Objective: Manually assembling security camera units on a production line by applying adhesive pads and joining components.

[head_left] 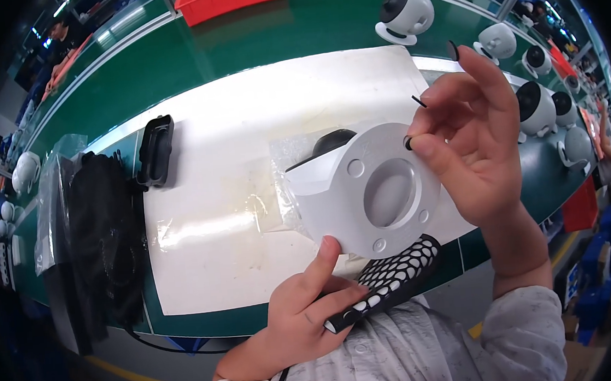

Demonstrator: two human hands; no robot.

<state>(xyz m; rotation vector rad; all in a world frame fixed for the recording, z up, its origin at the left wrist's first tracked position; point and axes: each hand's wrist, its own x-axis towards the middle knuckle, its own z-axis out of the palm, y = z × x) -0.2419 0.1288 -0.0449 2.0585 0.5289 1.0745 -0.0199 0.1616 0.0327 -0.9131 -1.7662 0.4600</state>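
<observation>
My left hand [302, 318] is closed on a black sheet with rows of white round spots [396, 272]. Its raised finger touches the lower edge of a white camera-like device [321, 207], whose flat round base [404, 237] is turned upward. That base has a large central recess and several small round recesses. My right hand [479, 143] is curled at the base's upper right, with small black round pads on its fingertips. One pad [452, 51] sits on the raised index finger, another [418, 101] shows edge-on, and a third [408, 143] is at the thumb tip beside the base rim.
A white mat [212, 268] covers part of the green bench. On it lie a black plastic tray-like part [155, 151] and clear plastic film [281, 150]. Black bags [103, 240] lie left. Several white devices [406, 13] stand right and behind; a red bin [232, 1] sits at the back.
</observation>
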